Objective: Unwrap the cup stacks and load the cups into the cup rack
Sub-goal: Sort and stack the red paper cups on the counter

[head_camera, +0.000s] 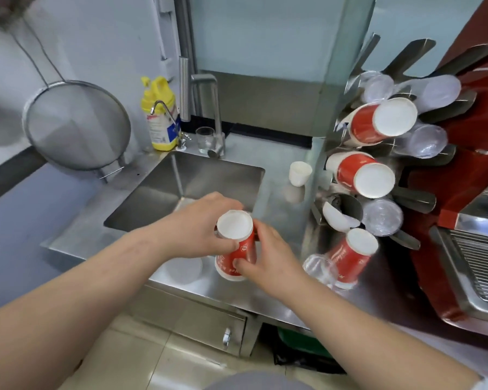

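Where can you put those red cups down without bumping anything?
Bare steel lies between the sink and the small white cup. The front edge left of the hands, beside the clear lid, is also free. It is crowded by the cup rack, where a red stack and a clear cup stand.

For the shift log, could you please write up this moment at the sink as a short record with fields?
held item: short stack of red paper cups with white bases, base end up
left hand: grips the stack's upper end
right hand: grips its lower side
position: over the steel counter's front edge, beside the steel sink
steel cup rack: red cup stacks and clear plastic cups in slots
wrapping on held stack: cannot tell
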`<state>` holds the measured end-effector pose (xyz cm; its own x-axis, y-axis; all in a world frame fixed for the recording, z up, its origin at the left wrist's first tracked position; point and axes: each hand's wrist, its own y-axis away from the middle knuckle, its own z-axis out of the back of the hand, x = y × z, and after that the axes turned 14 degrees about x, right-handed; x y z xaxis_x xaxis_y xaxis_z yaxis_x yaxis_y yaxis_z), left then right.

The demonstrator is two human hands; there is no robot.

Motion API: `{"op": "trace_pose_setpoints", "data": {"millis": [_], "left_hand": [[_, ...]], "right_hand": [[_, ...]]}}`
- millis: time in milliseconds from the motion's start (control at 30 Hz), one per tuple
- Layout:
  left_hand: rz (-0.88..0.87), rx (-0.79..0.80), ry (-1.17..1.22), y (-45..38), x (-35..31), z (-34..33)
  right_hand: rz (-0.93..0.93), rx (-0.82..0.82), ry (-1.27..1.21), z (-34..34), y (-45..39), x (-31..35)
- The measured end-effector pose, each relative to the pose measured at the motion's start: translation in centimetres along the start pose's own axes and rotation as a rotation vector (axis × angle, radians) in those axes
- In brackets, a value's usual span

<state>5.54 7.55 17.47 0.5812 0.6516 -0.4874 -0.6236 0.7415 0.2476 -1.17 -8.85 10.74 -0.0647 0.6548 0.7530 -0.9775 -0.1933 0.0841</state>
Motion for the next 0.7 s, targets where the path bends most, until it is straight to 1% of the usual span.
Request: {"op": "trace_pose_setpoints", "data": {"millis": [100, 400, 567, 700], "left_hand": [[0.025, 0.078, -0.041, -0.6, 1.8, -0.6], [-0.043, 0.251, -0.075, -2.8, 4.0, -2.0], [-0.066, 0.296, -0.114, -3.5, 4.4, -2.6], [-0.048, 0.322, -0.106, -3.8, 5.1, -3.0]], "right_hand": [[-0.034, 0.016, 0.015, -1.5, -0.9, -0.7], [-0.160, 0.006, 0.036, -4.0, -1.8, -2.9], [-0.193, 0.004, 0.017, -4.8, -1.8, -3.4], [-0.213, -0.003, 0.011, -5.3, -1.8, -3.7]]}}
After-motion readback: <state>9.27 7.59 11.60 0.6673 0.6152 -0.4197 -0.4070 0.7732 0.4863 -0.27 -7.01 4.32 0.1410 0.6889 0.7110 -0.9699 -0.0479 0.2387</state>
